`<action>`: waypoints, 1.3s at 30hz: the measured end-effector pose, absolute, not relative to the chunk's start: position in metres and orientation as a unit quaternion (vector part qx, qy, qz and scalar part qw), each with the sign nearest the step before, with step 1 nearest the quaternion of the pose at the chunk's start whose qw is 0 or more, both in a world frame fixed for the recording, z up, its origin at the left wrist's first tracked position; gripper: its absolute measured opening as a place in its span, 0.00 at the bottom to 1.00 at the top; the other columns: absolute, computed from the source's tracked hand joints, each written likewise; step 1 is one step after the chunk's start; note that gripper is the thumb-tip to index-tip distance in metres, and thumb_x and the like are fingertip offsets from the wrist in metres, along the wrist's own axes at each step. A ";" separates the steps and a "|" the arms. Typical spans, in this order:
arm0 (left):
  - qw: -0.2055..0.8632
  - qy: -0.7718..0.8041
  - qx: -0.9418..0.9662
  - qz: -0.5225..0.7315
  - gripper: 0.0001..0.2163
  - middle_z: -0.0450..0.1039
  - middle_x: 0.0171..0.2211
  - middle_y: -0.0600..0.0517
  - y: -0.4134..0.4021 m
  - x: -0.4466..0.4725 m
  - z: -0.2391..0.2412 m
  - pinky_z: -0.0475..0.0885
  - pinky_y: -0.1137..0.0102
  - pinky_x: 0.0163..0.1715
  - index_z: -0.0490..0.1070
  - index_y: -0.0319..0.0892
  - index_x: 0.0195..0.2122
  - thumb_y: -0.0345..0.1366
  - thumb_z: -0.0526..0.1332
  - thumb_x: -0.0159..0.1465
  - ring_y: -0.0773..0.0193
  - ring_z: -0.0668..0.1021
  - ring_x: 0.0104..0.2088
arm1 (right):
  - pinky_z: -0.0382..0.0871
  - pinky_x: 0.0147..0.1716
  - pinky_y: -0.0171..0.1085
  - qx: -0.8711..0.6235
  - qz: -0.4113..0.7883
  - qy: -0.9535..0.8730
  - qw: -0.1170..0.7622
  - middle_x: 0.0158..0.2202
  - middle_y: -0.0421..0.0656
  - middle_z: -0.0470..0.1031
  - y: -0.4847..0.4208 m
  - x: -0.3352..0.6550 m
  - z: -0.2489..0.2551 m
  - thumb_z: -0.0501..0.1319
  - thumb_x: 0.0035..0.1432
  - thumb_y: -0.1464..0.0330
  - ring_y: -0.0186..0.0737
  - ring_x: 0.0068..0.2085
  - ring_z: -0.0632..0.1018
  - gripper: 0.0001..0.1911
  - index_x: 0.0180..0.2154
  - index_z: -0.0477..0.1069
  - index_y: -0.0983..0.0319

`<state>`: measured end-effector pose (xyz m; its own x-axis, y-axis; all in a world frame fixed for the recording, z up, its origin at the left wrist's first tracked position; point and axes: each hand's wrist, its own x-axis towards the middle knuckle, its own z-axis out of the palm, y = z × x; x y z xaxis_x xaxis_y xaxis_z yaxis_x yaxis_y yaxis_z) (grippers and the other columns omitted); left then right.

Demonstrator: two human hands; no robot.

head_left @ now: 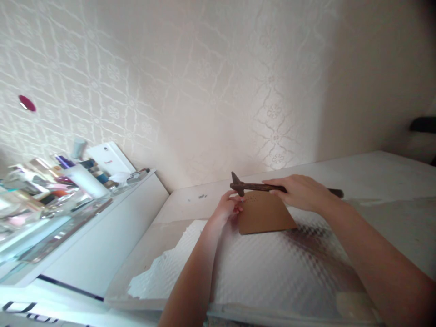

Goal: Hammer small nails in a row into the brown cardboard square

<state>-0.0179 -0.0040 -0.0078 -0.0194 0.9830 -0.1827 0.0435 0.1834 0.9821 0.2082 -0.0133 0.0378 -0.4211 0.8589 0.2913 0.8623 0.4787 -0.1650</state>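
My right hand [299,193] is wrapped round the dark handle of a hammer [259,186], which lies nearly level with its head to the left. Under that head, my left hand [230,205] has its fingers pinched together at the left edge of a brown board [265,214]. A tiny pale thing shows at these fingertips, too small to name. Small dark dots in rows mark the board's upper part, just right of the left fingers. The board rests on a white quilted-pattern sheet [272,268].
The sheet covers part of a pale tabletop [402,181] against a patterned wall [218,91]. To the left stands a white cabinet [112,240] crowded with bottles, tubes and a white box [111,159]. A dark object [422,124] juts in at the right edge.
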 end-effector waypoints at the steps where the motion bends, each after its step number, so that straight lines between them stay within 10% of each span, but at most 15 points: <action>1: 0.528 0.559 0.459 0.444 0.12 0.75 0.32 0.50 -0.004 -0.018 -0.008 0.58 0.79 0.17 0.67 0.40 0.40 0.22 0.56 0.56 0.76 0.70 0.17 | 0.68 0.37 0.42 -0.508 -0.003 -0.844 0.172 0.45 0.42 0.77 -0.013 0.208 0.038 0.51 0.59 0.61 0.49 0.42 0.77 0.22 0.55 0.65 0.48; 39: 0.523 0.557 0.470 0.442 0.12 0.74 0.32 0.49 -0.006 -0.017 -0.006 0.58 0.79 0.17 0.68 0.39 0.42 0.23 0.57 0.57 0.77 0.69 0.17 | 0.68 0.36 0.41 -0.515 -0.005 -0.843 0.158 0.44 0.42 0.77 -0.014 0.209 0.040 0.51 0.59 0.61 0.48 0.42 0.77 0.22 0.56 0.65 0.48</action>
<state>-0.0167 -0.0057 -0.0058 -0.0114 0.9858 -0.1678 0.0612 0.1682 0.9839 0.2089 -0.0142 0.0400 -0.4207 0.8660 0.2704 0.8689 0.4703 -0.1545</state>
